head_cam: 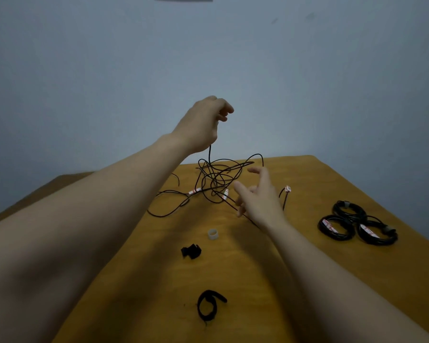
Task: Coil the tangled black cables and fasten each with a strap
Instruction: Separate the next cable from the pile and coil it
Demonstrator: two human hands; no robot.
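A tangle of thin black cables (216,179) with white and red labels lies at the far middle of the wooden table (295,256). My left hand (203,125) is raised above the tangle and pinches a strand that hangs down into it. My right hand (258,194) hovers just right of the tangle with fingers spread; a strand runs under its palm, and I cannot tell if it touches. A black strap loop (209,305) lies near me, a smaller folded black strap (190,251) beyond it.
Three coiled, strapped black cables (357,224) sit together at the right of the table. A small translucent ring (213,234) stands between the straps and the tangle. The table's far edge meets a plain wall (307,82); its left edge drops off.
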